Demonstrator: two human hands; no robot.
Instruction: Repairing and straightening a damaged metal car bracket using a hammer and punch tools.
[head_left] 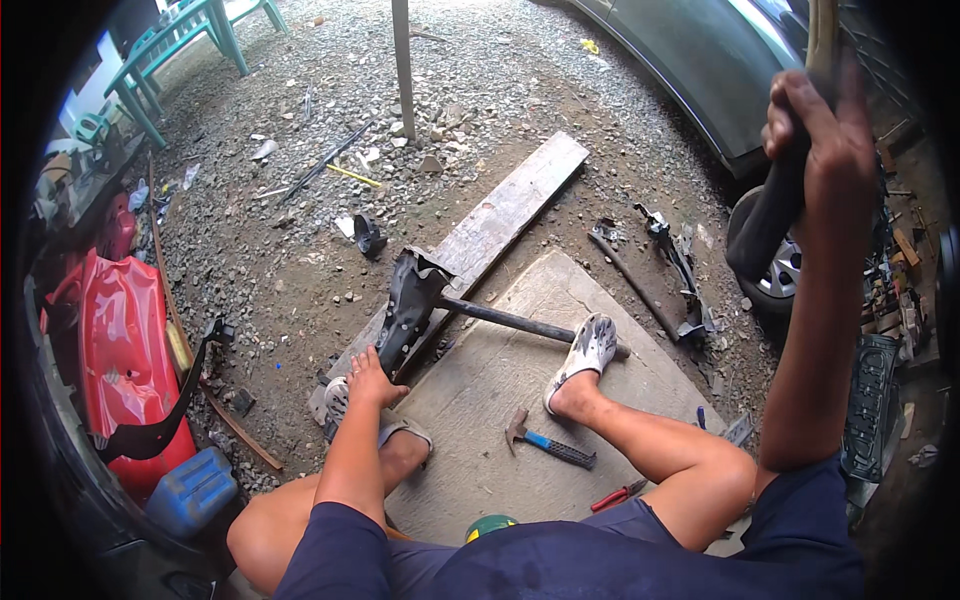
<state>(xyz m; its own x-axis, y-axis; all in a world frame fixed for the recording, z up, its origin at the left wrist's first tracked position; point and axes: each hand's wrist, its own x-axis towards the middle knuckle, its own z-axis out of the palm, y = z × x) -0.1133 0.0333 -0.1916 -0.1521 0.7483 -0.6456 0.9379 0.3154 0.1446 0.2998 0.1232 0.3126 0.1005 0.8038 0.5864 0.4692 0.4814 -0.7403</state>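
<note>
raised right hand (822,135) wraps firmly round a dark-ended tool (768,222); left hand (370,382), fingers spread, rests at the lower end of the black metal part (412,300) across the plank (525,195): looks stiff, ragged-topped, so best held low.

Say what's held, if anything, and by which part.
The right hand grips a tool by its dark section, beneath the tan shaft; the left hand, open at the dark metal piece, grips nothing.

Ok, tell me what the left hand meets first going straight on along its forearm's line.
Most likely the black metal piece on the wooden plank, just ahead of the left hand; contact is hard to judge.
</note>
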